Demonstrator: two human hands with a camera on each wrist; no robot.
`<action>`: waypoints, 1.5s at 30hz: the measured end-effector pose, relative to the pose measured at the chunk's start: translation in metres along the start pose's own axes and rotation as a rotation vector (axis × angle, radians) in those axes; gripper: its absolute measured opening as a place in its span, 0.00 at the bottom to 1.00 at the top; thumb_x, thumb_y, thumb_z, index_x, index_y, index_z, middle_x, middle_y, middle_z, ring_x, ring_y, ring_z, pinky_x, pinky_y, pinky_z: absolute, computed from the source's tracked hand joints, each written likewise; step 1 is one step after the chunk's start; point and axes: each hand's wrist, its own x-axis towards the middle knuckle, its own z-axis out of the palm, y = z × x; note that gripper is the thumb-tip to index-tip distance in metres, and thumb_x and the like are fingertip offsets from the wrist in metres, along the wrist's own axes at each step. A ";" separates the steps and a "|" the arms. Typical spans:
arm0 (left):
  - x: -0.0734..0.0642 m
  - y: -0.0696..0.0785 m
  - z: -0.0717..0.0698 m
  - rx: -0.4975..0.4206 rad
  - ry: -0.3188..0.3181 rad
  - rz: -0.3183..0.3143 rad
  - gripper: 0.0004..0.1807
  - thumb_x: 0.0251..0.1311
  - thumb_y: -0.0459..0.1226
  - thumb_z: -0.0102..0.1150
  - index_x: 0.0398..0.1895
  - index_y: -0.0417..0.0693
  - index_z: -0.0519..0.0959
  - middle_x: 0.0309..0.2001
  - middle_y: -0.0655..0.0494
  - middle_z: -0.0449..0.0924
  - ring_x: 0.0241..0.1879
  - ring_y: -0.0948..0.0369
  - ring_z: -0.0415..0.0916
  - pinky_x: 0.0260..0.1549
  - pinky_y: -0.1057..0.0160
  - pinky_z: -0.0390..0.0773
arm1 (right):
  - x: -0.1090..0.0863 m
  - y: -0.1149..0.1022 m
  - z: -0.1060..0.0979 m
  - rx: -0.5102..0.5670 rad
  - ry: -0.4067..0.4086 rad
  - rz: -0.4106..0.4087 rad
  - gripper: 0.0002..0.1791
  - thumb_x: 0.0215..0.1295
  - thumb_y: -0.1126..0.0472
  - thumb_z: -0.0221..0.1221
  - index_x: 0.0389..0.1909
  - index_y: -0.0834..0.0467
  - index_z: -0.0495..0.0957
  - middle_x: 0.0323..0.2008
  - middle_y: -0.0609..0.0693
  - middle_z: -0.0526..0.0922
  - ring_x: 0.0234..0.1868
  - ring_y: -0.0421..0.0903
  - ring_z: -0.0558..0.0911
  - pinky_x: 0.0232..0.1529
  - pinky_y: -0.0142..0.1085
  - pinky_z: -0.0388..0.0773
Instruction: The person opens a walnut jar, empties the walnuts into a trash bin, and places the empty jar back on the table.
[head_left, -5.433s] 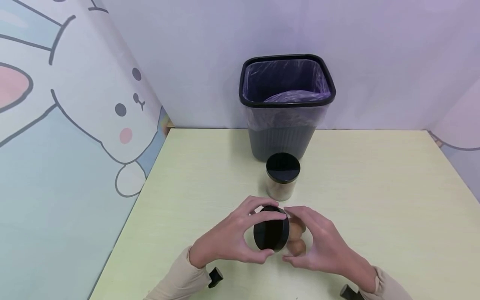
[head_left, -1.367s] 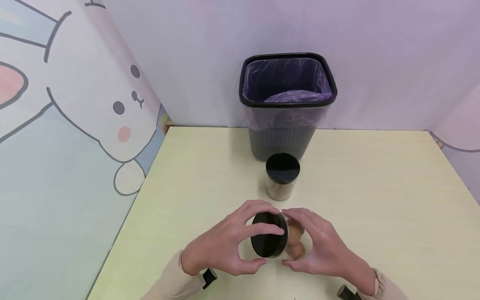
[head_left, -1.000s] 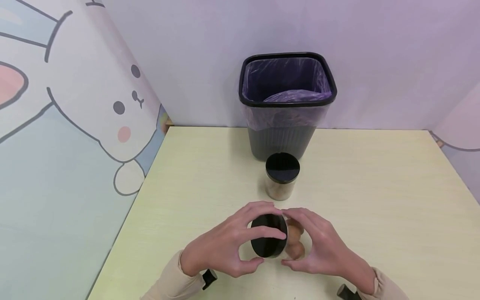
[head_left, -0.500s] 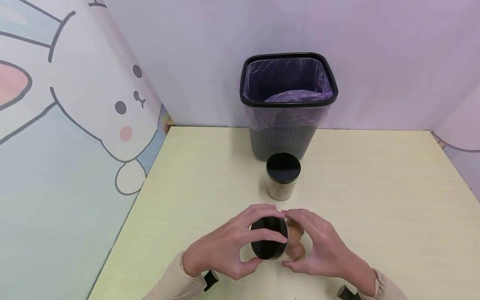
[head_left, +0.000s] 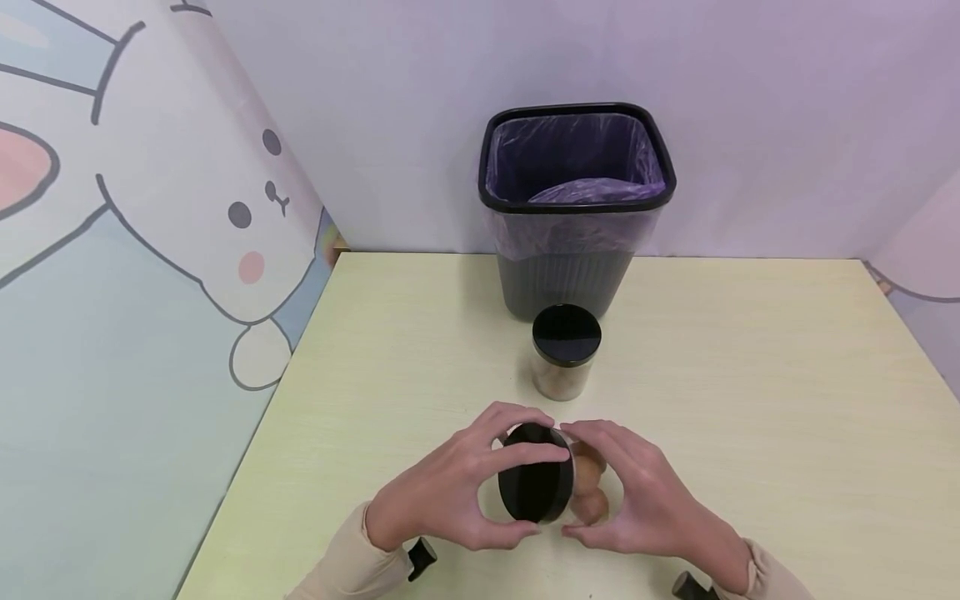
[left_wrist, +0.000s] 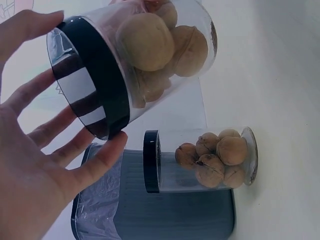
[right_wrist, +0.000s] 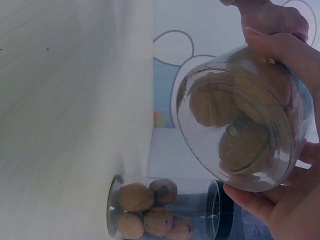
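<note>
A clear glass jar (left_wrist: 165,75) of walnuts (left_wrist: 146,42) is tilted up off the table, its black lid (head_left: 532,475) facing left. My left hand (head_left: 457,483) holds that lid by its rim, thumb on one side and fingertips on the other. Around the glass body, my right hand (head_left: 645,492) curls its thumb and fingers. The jar's round glass base (right_wrist: 230,130) faces the right wrist camera, with walnuts behind it. Beyond both hands a second jar (head_left: 562,379) stands upright, its black lid (head_left: 566,335) on and walnuts (left_wrist: 220,155) inside.
Behind the second jar stands a grey trash bin (head_left: 566,275) with a black rim and a clear plastic liner (head_left: 600,192). The pale yellow table (head_left: 750,375) ends at a light wall, and a cartoon-printed panel (head_left: 172,275) borders it on the left.
The held jar has sunk slightly lower in view over several seconds. Since half a second ago, my left fingers have shifted round the lid's rim and the thumb has moved right; the right hand barely moves.
</note>
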 end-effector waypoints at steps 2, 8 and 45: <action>0.000 -0.001 0.001 0.017 0.026 -0.001 0.36 0.48 0.49 0.67 0.63 0.54 0.68 0.62 0.52 0.62 0.61 0.58 0.61 0.54 0.65 0.68 | 0.000 0.000 0.000 -0.004 0.002 -0.001 0.54 0.17 0.51 0.80 0.54 0.68 0.73 0.47 0.52 0.78 0.42 0.43 0.79 0.51 0.26 0.69; 0.000 -0.001 0.003 0.033 0.080 -0.036 0.38 0.47 0.52 0.68 0.63 0.55 0.69 0.60 0.54 0.63 0.58 0.60 0.63 0.50 0.72 0.68 | 0.002 0.000 0.000 -0.009 0.003 -0.004 0.55 0.15 0.51 0.80 0.53 0.68 0.73 0.47 0.52 0.78 0.41 0.44 0.79 0.50 0.26 0.69; -0.002 0.007 -0.010 0.065 -0.071 0.059 0.38 0.37 0.32 0.67 0.59 0.58 0.69 0.68 0.50 0.56 0.68 0.53 0.53 0.63 0.57 0.58 | 0.003 -0.001 0.000 0.047 -0.005 0.009 0.51 0.26 0.46 0.79 0.54 0.67 0.72 0.48 0.52 0.78 0.44 0.43 0.78 0.50 0.27 0.70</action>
